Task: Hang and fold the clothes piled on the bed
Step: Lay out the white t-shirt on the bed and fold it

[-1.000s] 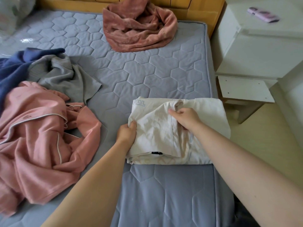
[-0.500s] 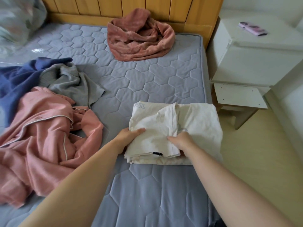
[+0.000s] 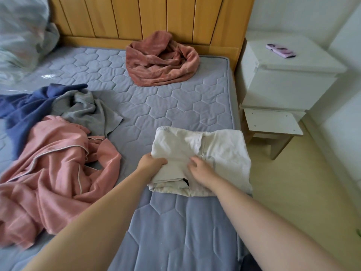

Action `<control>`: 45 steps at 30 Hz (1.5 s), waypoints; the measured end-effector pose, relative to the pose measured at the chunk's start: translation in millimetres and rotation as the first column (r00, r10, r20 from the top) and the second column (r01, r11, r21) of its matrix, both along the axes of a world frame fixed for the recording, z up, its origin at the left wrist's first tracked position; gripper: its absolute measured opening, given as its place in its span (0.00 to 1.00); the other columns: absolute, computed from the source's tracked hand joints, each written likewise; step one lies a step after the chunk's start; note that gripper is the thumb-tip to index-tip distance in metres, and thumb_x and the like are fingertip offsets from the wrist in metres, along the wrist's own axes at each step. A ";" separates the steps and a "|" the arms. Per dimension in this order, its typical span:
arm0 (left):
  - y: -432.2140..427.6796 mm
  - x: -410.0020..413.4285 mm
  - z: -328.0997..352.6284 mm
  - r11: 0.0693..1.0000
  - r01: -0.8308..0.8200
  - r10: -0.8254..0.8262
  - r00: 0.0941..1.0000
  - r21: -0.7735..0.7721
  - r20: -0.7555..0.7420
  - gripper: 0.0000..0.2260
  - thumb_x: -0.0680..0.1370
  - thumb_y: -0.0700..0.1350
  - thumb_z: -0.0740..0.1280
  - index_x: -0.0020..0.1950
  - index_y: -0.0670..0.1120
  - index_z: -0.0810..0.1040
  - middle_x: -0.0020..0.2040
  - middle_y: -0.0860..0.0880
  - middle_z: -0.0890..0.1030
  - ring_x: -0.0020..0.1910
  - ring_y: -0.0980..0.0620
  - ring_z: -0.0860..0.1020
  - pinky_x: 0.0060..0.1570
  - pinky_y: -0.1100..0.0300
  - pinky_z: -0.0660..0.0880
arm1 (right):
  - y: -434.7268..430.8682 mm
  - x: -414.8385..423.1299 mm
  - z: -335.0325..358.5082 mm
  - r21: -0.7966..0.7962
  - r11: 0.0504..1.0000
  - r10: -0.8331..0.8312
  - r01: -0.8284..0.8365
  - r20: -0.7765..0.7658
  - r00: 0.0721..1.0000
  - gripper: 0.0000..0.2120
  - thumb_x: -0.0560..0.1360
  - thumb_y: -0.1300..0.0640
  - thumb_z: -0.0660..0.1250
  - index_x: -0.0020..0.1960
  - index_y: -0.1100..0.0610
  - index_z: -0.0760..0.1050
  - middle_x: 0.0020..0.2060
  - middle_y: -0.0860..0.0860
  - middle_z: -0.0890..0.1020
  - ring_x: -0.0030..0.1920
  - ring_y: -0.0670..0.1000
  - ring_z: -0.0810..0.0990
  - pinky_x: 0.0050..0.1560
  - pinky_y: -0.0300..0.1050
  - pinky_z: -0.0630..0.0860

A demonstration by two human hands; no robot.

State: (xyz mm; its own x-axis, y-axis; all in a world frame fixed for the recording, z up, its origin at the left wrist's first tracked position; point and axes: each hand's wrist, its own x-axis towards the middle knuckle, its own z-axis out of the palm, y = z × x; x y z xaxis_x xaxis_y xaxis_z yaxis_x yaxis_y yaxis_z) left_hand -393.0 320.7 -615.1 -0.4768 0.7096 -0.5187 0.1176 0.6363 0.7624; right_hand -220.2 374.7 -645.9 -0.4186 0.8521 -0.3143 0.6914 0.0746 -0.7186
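Note:
A cream-white garment [image 3: 220,153], folded into a rough rectangle, lies at the right edge of the grey-blue quilted mattress [image 3: 175,106]. My left hand [image 3: 151,163] grips the garment's near left edge, thumb on top. My right hand [image 3: 199,169] rests on its middle with fingers curled into the fabric. Unfolded clothes lie to the left: a pink pyjama top [image 3: 50,169], a grey garment [image 3: 86,112] and a dark blue garment [image 3: 25,106]. A crumpled rust-pink garment [image 3: 162,61] sits near the headboard.
A wooden headboard [image 3: 148,18] stands at the far end. Right of the bed is a white nightstand [image 3: 285,79] with a phone [image 3: 281,50] on top, over pale flooring [image 3: 304,192]. A light bundle in plastic [image 3: 21,34] fills the far left corner.
Both hands slid toward me along the folded cream garment, the right hand from its far fold down to the middle. The view tilted up, showing more of the headboard.

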 end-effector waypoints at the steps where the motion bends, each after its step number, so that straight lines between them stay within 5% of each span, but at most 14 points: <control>1: 4.0 3.1 8.2 0.999 0.043 -0.043 0.998 -0.006 -0.040 0.15 0.74 0.44 0.70 0.58 0.41 0.76 0.45 0.47 0.78 0.45 0.46 0.77 0.46 0.56 0.73 | 2.8 8.7 5.8 -0.054 0.994 -0.096 0.091 -0.094 0.991 0.18 0.81 0.55 0.56 0.69 0.59 0.69 0.68 0.54 0.72 0.68 0.53 0.69 0.67 0.44 0.63; 6: 27.4 38.0 50.4 0.974 0.228 -0.223 0.958 0.007 -0.182 0.19 0.76 0.47 0.66 0.65 0.42 0.71 0.51 0.47 0.75 0.48 0.47 0.74 0.45 0.58 0.69 | 16.2 61.9 20.7 -0.288 0.827 -0.557 0.483 -0.299 0.775 0.10 0.79 0.59 0.58 0.53 0.61 0.77 0.47 0.57 0.81 0.45 0.53 0.80 0.46 0.48 0.76; 9: 42.0 72.7 68.1 0.942 0.336 -0.319 0.893 -0.001 -0.317 0.21 0.76 0.48 0.65 0.65 0.40 0.70 0.57 0.44 0.76 0.50 0.47 0.74 0.44 0.58 0.68 | 24.7 88.2 29.1 -0.393 0.715 -0.694 0.579 -0.298 0.655 0.08 0.78 0.62 0.58 0.52 0.63 0.75 0.39 0.57 0.79 0.37 0.52 0.78 0.35 0.45 0.74; 12: 57.0 115.9 79.7 0.914 0.405 -0.364 0.839 0.016 -0.404 0.16 0.74 0.48 0.66 0.58 0.39 0.74 0.50 0.44 0.77 0.50 0.45 0.76 0.41 0.58 0.69 | 29.5 111.1 39.3 -0.479 0.638 -0.766 0.603 -0.308 0.565 0.08 0.79 0.63 0.57 0.44 0.62 0.73 0.36 0.56 0.76 0.35 0.52 0.75 0.34 0.43 0.71; 16: 71.2 163.9 77.1 0.822 0.563 -0.542 0.819 0.086 -0.189 0.19 0.77 0.46 0.65 0.67 0.42 0.72 0.57 0.44 0.79 0.51 0.45 0.78 0.48 0.56 0.76 | 30.4 138.7 46.4 -0.536 0.600 -0.799 0.594 -0.361 0.481 0.12 0.79 0.58 0.55 0.41 0.59 0.71 0.32 0.54 0.79 0.32 0.51 0.76 0.33 0.43 0.72; 18: 70.4 169.2 64.3 0.778 0.626 -0.618 0.778 0.058 -0.112 0.11 0.78 0.44 0.62 0.58 0.43 0.78 0.51 0.45 0.79 0.47 0.48 0.76 0.46 0.57 0.74 | 30.8 147.7 46.5 -0.549 0.613 -0.785 0.568 -0.337 0.520 0.15 0.80 0.54 0.54 0.38 0.58 0.70 0.27 0.52 0.78 0.31 0.50 0.75 0.31 0.42 0.69; 20: 66.3 160.5 48.0 0.793 0.607 -0.590 0.783 0.041 -0.196 0.08 0.78 0.42 0.60 0.44 0.44 0.78 0.44 0.47 0.76 0.44 0.49 0.74 0.46 0.56 0.72 | 32.4 150.2 45.5 -0.556 0.631 -0.753 0.541 -0.271 0.600 0.16 0.80 0.49 0.55 0.41 0.57 0.72 0.35 0.54 0.78 0.36 0.52 0.76 0.34 0.43 0.71; 25: 52.6 127.4 18.3 0.919 0.389 -0.362 0.894 0.059 -0.263 0.16 0.79 0.42 0.58 0.65 0.47 0.75 0.60 0.48 0.78 0.56 0.46 0.76 0.48 0.62 0.69 | 45.0 144.1 40.8 -0.426 0.684 -0.684 0.592 -0.094 0.723 0.29 0.71 0.39 0.68 0.61 0.60 0.75 0.53 0.56 0.80 0.52 0.57 0.80 0.53 0.49 0.77; 29: 54.5 124.9 2.0 0.990 0.134 -0.127 0.977 -0.032 0.170 0.24 0.77 0.53 0.65 0.71 0.46 0.66 0.62 0.45 0.74 0.54 0.45 0.77 0.51 0.53 0.77 | 51.3 138.4 45.6 -0.412 0.717 -0.629 0.563 -0.033 0.777 0.18 0.70 0.58 0.73 0.55 0.65 0.75 0.46 0.59 0.79 0.41 0.57 0.78 0.39 0.46 0.73; 33: 54.1 126.7 -4.2 0.990 0.079 -0.039 0.947 -0.114 0.319 0.29 0.76 0.55 0.66 0.72 0.48 0.59 0.61 0.41 0.75 0.38 0.46 0.77 0.47 0.48 0.80 | 45.0 138.0 52.2 -0.690 0.596 -0.709 0.411 -0.212 0.672 0.04 0.72 0.66 0.67 0.47 0.65 0.76 0.37 0.59 0.81 0.36 0.57 0.82 0.36 0.45 0.78; 36: 53.6 126.5 -10.0 0.984 0.116 -0.053 0.915 -0.135 0.401 0.32 0.74 0.57 0.70 0.71 0.46 0.61 0.66 0.38 0.74 0.50 0.42 0.81 0.50 0.44 0.78 | 30.1 142.4 42.4 -0.795 0.469 -0.795 0.385 -0.189 0.577 0.04 0.76 0.66 0.62 0.44 0.66 0.73 0.32 0.60 0.80 0.26 0.56 0.81 0.23 0.45 0.78; 40: 45.9 131.6 -16.5 0.982 0.131 -0.044 0.860 -0.136 0.508 0.33 0.69 0.52 0.76 0.67 0.46 0.62 0.61 0.41 0.75 0.50 0.42 0.80 0.41 0.45 0.80 | 15.4 147.1 16.2 -0.852 0.338 -0.856 0.399 -0.103 0.506 0.08 0.77 0.62 0.61 0.44 0.66 0.75 0.30 0.58 0.81 0.28 0.56 0.80 0.28 0.40 0.75; 45: 48.0 125.4 -14.9 0.964 0.264 -0.223 0.865 -0.029 0.450 0.30 0.69 0.37 0.73 0.68 0.42 0.65 0.60 0.41 0.76 0.53 0.43 0.79 0.48 0.51 0.79 | 11.6 149.2 27.3 -0.878 0.394 -0.762 0.273 -0.146 0.631 0.09 0.78 0.63 0.59 0.48 0.67 0.76 0.38 0.60 0.82 0.37 0.57 0.80 0.31 0.45 0.80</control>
